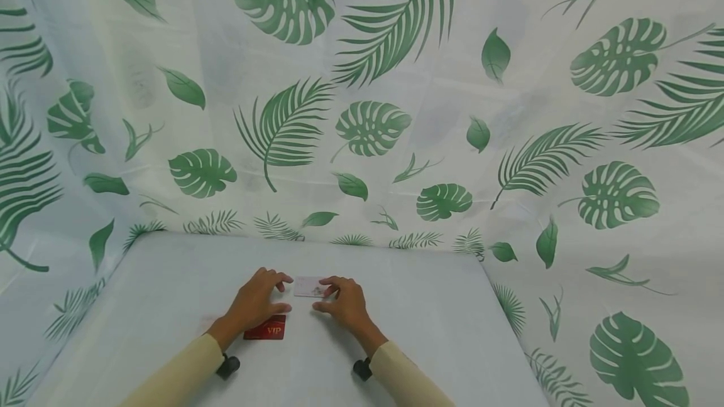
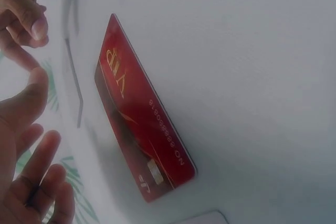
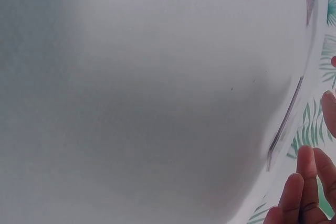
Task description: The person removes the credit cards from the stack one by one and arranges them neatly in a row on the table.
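Observation:
A pale card (image 1: 305, 286) with a small picture at its right end lies flat on the white table; edge-on, the same card (image 2: 76, 93) is a thin line in the left wrist view. My left hand (image 1: 256, 301), thumb and fingers spread, is just left of it with nothing in its grasp. Over the card's right end reach the fingers of my right hand (image 1: 346, 303), its thumb apart from them; whether they touch the card I cannot tell. Below my left hand lies a red VIP card (image 2: 144, 119), partly covered by that hand in the head view.
The corner of another pale card (image 2: 210, 217) shows at the bottom of the left wrist view. White cloth with green leaves (image 1: 373, 127) encloses the white table (image 1: 430, 319) at the back and sides. Each wrist wears a small black camera (image 1: 229, 367).

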Available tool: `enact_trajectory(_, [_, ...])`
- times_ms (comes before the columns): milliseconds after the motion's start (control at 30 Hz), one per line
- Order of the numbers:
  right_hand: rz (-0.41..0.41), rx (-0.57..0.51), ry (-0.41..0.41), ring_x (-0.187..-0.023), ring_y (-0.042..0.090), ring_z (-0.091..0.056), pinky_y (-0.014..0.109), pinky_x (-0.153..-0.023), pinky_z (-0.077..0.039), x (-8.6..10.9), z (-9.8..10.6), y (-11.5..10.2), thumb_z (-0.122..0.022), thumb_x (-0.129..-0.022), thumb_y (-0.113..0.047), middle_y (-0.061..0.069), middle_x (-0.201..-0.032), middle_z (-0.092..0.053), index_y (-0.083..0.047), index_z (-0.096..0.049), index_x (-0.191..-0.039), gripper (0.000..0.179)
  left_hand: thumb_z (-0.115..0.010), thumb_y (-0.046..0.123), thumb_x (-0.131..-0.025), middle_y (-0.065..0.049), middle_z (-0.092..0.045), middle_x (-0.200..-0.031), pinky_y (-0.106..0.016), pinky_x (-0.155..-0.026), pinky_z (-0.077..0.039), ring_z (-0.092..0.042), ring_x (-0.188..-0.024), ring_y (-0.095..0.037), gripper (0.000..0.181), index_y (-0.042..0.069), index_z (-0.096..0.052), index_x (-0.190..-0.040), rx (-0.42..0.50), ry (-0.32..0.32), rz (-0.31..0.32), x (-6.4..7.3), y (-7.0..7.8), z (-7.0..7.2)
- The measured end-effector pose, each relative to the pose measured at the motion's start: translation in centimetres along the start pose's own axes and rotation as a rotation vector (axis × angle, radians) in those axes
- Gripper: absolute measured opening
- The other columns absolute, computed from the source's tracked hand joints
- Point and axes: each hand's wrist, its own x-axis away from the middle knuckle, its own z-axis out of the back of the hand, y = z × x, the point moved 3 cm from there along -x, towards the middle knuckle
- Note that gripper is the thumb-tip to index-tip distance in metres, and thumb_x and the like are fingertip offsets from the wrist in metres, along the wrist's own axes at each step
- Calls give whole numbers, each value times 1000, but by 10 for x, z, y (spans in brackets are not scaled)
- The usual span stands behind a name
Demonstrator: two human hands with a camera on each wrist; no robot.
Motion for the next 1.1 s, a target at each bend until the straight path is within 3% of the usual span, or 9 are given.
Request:
enact_trajectory(267, [-25,-1,6,-83,11,-53,27,-77,-41,-5,3,9,-97,-76,-28,-5,-90,-73,-18,-78,-124,52,-96,32,-79,4,-68,-102,-38,-94,-57,-52,-100,-14,61,21,-69,-133,10,-16,35,-7,3,-2])
enact_trajectory(833, [-95,12,-10,-88,16,-56,38,-87,-44,-16,5,16,-97,-77,-23,-3,-91,-71,-19,-76,-127,54,-96,28,-79,1,-66,-98,-36,-85,-51,-50,-94,-16,59,14,-71,-131,17,6,11,-18,2,-9])
enact_trajectory(1100, [-87,33,-26,-89,16,-56,40,-90,-44,-23,1,20,-97,-76,-22,-3,-92,-72,-19,-76,-127,55,-96,24,-79,1,-65,-97,-37,-85,-51,-51,-94,-16,58,14,-71,-130,8,-3,19,-27,2,-16])
